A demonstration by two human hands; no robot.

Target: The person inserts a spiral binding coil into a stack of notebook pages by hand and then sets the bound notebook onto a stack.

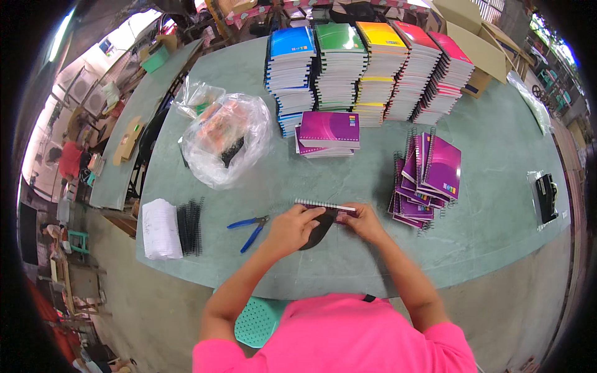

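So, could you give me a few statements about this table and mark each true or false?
1. The left hand and right hand are both on one spiral-bound notebook. True.
2. The blue-handled pliers lie to the right of both hands. False: they lie to the left.
3. The yellow-covered notebook stack stands between the green-covered stack and a red-covered stack. True.
4. The clear plastic bag sits on a stool. False: it lies on the table.
5. Black binding coils lie beside a white bundle. True.
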